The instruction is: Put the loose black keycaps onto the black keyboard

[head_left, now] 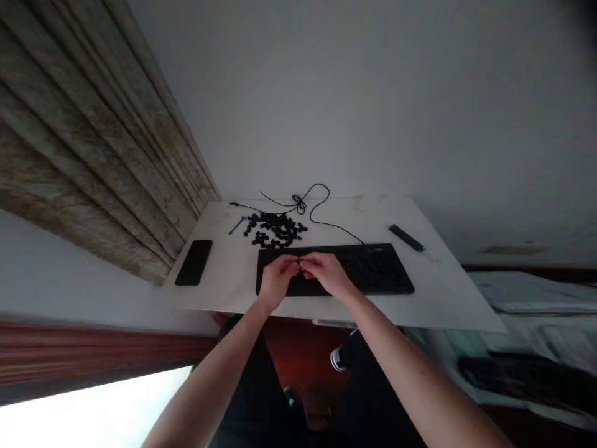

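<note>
A black keyboard (373, 270) lies along the front of the white table. Over its left half my left hand (278, 277) and my right hand (325, 270) meet at the fingertips, both closed in a pinch. Something small and dark shows between them, too small to name. Behind the keyboard's left part is a loose pile of small black keycaps (277, 227). A blue tool (237, 225) lies at the left of the pile.
A black phone (194, 262) lies on the table (443, 292) at the left. A black cable (326, 223) with a tied bundle runs behind the keyboard. At the right is a dark narrow object (405, 238). A curtain (93, 124) hangs at the left, beside the wall.
</note>
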{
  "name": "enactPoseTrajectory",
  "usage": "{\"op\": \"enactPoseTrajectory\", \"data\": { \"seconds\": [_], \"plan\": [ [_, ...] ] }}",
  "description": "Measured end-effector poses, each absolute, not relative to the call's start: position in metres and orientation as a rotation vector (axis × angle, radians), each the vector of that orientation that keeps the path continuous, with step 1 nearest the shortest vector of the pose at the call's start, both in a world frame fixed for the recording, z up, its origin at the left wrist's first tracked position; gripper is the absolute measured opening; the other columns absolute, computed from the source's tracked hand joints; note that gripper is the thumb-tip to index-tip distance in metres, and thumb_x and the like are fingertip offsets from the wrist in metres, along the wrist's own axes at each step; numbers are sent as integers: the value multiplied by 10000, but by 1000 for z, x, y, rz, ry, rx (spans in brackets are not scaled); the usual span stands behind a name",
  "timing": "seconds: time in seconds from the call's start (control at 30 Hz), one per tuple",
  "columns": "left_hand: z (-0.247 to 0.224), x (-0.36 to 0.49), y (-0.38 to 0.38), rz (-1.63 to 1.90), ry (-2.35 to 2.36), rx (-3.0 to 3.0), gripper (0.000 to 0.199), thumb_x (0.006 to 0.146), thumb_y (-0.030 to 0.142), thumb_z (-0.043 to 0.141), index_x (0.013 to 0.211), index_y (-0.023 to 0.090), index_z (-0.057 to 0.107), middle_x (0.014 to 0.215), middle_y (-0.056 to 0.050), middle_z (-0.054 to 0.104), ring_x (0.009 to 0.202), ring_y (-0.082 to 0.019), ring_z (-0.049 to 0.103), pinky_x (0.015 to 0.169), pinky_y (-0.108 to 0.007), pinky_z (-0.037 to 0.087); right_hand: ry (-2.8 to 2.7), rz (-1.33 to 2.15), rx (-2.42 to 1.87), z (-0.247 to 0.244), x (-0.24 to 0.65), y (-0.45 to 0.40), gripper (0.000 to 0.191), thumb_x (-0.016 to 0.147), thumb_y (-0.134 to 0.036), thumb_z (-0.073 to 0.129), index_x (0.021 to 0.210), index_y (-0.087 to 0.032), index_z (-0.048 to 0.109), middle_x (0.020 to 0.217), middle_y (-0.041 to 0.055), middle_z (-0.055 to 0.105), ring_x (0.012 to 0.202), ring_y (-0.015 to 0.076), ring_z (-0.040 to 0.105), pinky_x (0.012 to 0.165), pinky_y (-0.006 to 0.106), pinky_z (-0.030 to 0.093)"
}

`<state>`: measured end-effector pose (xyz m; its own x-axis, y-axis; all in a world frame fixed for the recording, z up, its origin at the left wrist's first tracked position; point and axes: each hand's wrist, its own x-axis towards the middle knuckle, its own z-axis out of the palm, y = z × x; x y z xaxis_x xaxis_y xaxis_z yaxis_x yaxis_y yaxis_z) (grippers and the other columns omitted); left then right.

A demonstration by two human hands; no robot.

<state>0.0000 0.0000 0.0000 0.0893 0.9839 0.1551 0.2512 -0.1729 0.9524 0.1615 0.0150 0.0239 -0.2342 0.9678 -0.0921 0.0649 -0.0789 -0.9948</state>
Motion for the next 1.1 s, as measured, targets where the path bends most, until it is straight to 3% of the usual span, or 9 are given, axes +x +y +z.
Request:
{"op": "enactPoseTrajectory", "data": {
  "seconds": [0.3, 0.57, 0.9, 1.1],
  "plan": [
    [-15, -42, -16, 1200, 1562, 2265, 210, 890, 132, 524, 1009, 211, 677, 1049, -80, 673, 1036, -228, 613, 967, -439, 478, -1391, 1444, -1401, 19, 206, 20, 196, 766, -333, 725, 814, -148, 681, 667, 32, 679, 562, 120, 613, 503, 218, 487],
    [-24, -50, -15, 1272, 1641, 2098, 219, 912, 170, 504, 1071, 207, 651, 1196, -101, 597, 1160, -235, 563, 1038, -429, 454, -1866, 1439, -1509, 29, 206, 29, 171, 797, -294, 675, 824, -140, 744, 676, 37, 692, 548, 117, 574, 553, 239, 449],
    [-26, -52, -13, 1326, 1563, 1957, 209, 917, 167, 485, 1048, 204, 643, 1192, -99, 588, 1159, -218, 571, 1053, -418, 451, -2178, 1297, -1605, 35, 187, 38, 155, 757, -266, 702, 819, -156, 791, 722, 51, 724, 670, 153, 612, 621, 240, 426],
    [-23, -51, -12, 1324, 1552, 1944, 195, 912, 173, 497, 1037, 203, 643, 1158, -97, 598, 1139, -217, 577, 1044, -420, 457, -2218, 1286, -1656, 36, 183, 43, 146, 758, -240, 686, 813, -162, 796, 718, 49, 726, 650, 152, 612, 625, 245, 434]
  ]
}}
